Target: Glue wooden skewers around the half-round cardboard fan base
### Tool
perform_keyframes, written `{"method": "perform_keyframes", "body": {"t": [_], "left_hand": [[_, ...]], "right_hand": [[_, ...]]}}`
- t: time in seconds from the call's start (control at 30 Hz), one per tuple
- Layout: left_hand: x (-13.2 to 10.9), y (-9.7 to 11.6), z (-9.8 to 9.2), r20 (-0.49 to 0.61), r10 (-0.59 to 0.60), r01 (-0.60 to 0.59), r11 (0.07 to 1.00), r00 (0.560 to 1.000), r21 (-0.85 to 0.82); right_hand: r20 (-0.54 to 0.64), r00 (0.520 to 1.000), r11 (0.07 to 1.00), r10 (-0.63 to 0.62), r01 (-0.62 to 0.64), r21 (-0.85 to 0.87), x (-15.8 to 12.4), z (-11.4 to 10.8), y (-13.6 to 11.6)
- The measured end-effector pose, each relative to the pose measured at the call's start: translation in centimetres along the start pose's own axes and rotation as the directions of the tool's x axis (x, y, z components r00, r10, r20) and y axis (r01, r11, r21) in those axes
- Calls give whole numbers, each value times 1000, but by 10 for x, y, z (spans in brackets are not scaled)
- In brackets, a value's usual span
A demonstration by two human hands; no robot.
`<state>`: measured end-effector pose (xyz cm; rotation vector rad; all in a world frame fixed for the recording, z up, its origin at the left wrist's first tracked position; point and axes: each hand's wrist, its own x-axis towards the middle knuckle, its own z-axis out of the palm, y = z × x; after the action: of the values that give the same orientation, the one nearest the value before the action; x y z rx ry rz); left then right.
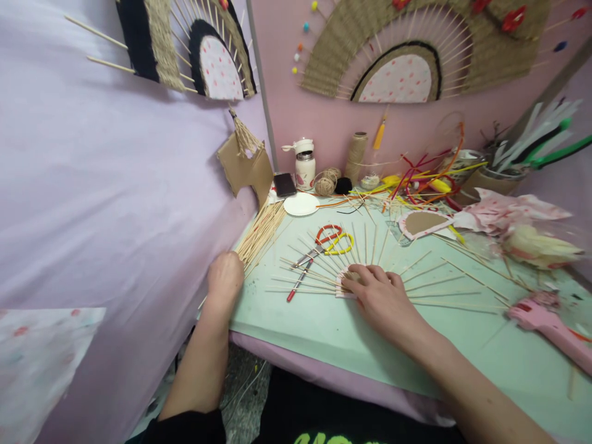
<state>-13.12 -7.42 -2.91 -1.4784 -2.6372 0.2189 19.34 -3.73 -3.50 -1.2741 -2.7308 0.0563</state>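
Observation:
My left hand (226,277) is closed at the near end of a bundle of thin wooden sticks (263,231) by the table's left edge. A stick end shows below that hand; how many sticks are in its fingers is hidden. My right hand (377,290) lies flat with fingers spread over a small cardboard piece with a pink-spotted edge (343,287). Thin sticks (367,243) fan out from this piece to the left, back and right. Scissors with red and yellow handles (326,243) lie among the left sticks, next to a red-capped pen (300,280).
A pink glue gun (546,320) lies at the right. Along the back stand a bottle (305,171), twine balls (326,182), a phone (284,184) and coloured pipe cleaners (416,185). Spotted fabric (513,209) is heaped back right. Fan-shaped woven pieces (324,68) hang on the walls.

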Motion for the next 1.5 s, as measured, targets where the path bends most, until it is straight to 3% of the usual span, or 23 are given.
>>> {"method": "perform_keyframes", "body": {"t": [0.43, 0.83, 1.1, 1.3, 1.5], "left_hand": [[1, 0, -15, 79, 44, -43, 999, 996, -21], [-9, -10, -26, 8, 87, -87, 996, 996, 14], [-52, -32, -48, -117, 34, -45, 995, 993, -88], [-91, -57, -53, -111, 21, -43, 980, 994, -195], [-109, -76, -57, -147, -36, -12, 950, 988, -313]], "right_hand": [[44, 999, 1000, 14, -13, -9, 2, -2, -3], [9, 1000, 1000, -3, 3, -7, 1, -1, 0], [-30, 1000, 999, -6, 7, 33, 4, 2, 2], [-58, 998, 996, 1, 4, 87, 5, 3, 0], [-153, 988, 987, 12, 13, 160, 4, 5, 1]]}}
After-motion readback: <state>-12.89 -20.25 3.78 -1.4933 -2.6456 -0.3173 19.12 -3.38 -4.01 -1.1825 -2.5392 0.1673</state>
